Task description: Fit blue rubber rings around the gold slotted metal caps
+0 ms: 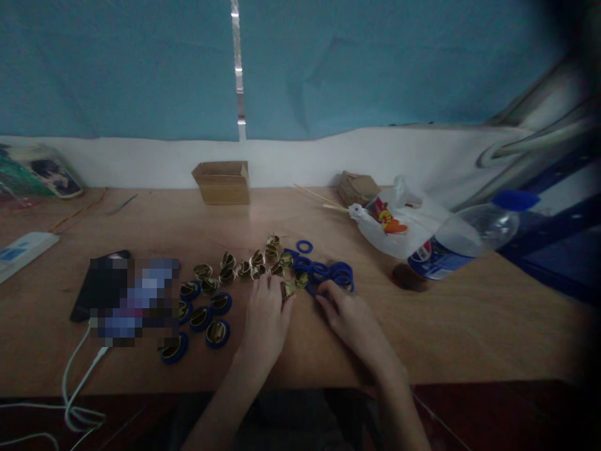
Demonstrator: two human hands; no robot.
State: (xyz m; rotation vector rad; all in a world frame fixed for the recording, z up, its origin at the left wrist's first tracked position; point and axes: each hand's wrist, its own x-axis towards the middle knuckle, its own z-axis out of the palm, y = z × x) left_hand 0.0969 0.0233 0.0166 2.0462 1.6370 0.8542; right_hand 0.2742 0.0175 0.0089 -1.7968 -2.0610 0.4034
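Observation:
My left hand (268, 308) is over the lower edge of a cluster of gold-coloured round metal pieces (227, 274), its thumb and fingers closed around one gold piece (287, 290). My right hand (339, 305) rests beside a pile of blue rings (342, 273), fingers curled together at the pile's lower left; whatever they hold is hidden. A single blue ring (304, 247) lies behind the pile. Left of my left hand, several gold pieces sit inside blue rings (217, 333) on the wooden table (300, 363).
An open cardboard box (225, 188) stands at the back. At right are a plastic bag (399, 219), a crumpled brown box (357, 188) and a tilted bottle (451, 247). Leftward lie a dark phone (101, 285), a pixelated device with a white cable (79, 369), and a power strip (28, 250).

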